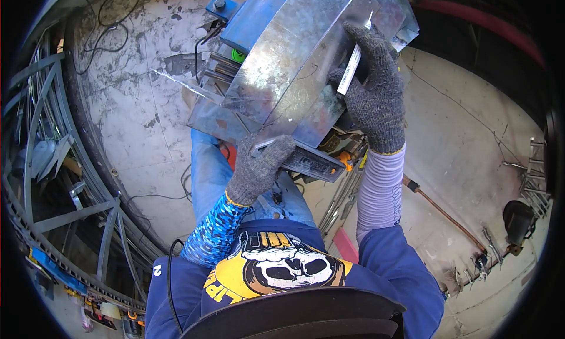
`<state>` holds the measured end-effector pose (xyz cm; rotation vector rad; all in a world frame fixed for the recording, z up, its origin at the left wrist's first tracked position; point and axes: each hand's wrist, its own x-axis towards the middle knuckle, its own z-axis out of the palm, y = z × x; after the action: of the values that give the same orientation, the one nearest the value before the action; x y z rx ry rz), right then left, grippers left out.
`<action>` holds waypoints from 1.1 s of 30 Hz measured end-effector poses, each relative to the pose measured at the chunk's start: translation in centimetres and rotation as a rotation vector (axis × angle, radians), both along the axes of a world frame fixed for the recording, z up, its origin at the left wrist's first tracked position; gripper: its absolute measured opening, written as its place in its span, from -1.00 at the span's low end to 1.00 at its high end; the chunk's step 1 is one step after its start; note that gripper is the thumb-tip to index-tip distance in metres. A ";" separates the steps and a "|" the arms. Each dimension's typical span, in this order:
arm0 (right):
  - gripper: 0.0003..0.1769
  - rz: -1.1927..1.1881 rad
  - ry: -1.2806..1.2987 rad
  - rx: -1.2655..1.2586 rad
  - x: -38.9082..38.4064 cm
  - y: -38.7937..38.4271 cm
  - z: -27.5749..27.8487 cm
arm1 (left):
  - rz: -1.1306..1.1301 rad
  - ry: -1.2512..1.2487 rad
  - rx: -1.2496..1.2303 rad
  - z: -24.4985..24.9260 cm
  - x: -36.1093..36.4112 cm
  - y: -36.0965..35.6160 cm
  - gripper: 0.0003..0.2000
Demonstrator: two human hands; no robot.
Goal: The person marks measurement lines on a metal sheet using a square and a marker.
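Note:
My left hand (259, 168), in a grey knit glove, is closed around a dark flat tool with a rectangular body (312, 162), near the lower edge of a shiny sheet-metal piece (276, 74). My right hand (376, 86), also gloved, grips a thin white marker-like stick (351, 68) between thumb and fingers, its tip pointing up over the metal's right part. The metal piece lies across a blue machine or stand (253, 21) in front of me. Part of the dark tool is hidden behind my left fingers.
Metal rods (220, 68) stick out left of the sheet metal. A round metal frame (109, 221) with strips stands at the far left. Cables (94, 50) lie on the floor. At the right are a copper-coloured rod (450, 218), a black object (518, 221) and clamps (532, 186).

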<state>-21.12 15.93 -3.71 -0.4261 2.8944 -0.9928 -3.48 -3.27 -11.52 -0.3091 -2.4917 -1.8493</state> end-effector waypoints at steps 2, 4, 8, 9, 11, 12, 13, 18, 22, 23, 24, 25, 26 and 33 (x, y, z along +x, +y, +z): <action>-0.28 0.003 0.009 0.009 0.0 0.0 0.0 | -0.005 0.060 0.000 0.1 -0.3 -0.1 -0.68; -0.28 -0.001 0.013 0.018 0.0 -0.1 0.1 | -0.012 0.049 -0.006 0.0 -0.2 -0.1 -0.67; -0.28 0.005 0.006 0.011 -0.1 -0.3 0.3 | -0.019 0.045 -0.093 0.0 0.3 -0.1 -0.62; -0.27 -0.001 -0.008 -0.002 -0.1 -0.3 0.4 | -0.018 0.045 -0.093 0.1 0.3 -0.1 -0.62; -0.27 -0.008 -0.023 -0.015 -0.1 -0.4 0.4 | -0.029 0.051 -0.121 0.1 0.3 -0.2 -0.60; -0.27 -0.010 -0.016 -0.011 -0.1 -0.4 0.3 | -0.028 0.051 -0.121 0.1 0.3 -0.2 -0.60; -0.27 -0.012 -0.010 -0.006 -0.1 -0.3 0.3 | -0.028 0.045 -0.112 0.0 0.3 -0.2 -0.61; -0.27 -0.004 -0.008 -0.008 -0.1 -0.2 0.1 | -0.028 0.002 -0.024 0.0 0.1 -0.1 -0.61; -0.27 0.008 0.016 0.029 -0.2 -0.1 0.2 | -0.028 0.006 -0.055 0.2 0.1 -0.2 -0.60; -0.27 0.009 0.016 0.029 -0.2 -0.2 0.2 | -0.025 0.025 -0.082 0.2 0.1 -0.2 -0.59; -0.28 0.009 0.014 0.027 -0.2 -0.2 0.2 | -0.024 0.025 -0.082 0.1 0.2 -0.3 -0.59; -0.28 0.010 0.011 0.024 -0.2 -0.2 0.2 | -0.023 0.037 -0.115 0.1 0.4 -0.3 -0.58; -0.28 0.010 0.011 0.024 -0.2 -0.2 0.2 | -0.022 0.048 -0.148 0.0 0.5 -0.2 -0.57; -0.28 0.001 0.013 0.032 -0.2 -0.4 0.2 | -0.015 0.037 -0.130 -0.2 0.7 -0.1 -0.54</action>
<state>-21.36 15.51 -3.48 -0.4341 2.9165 -0.9464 -2.74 -3.34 -11.70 -0.3628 -2.5969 -1.6733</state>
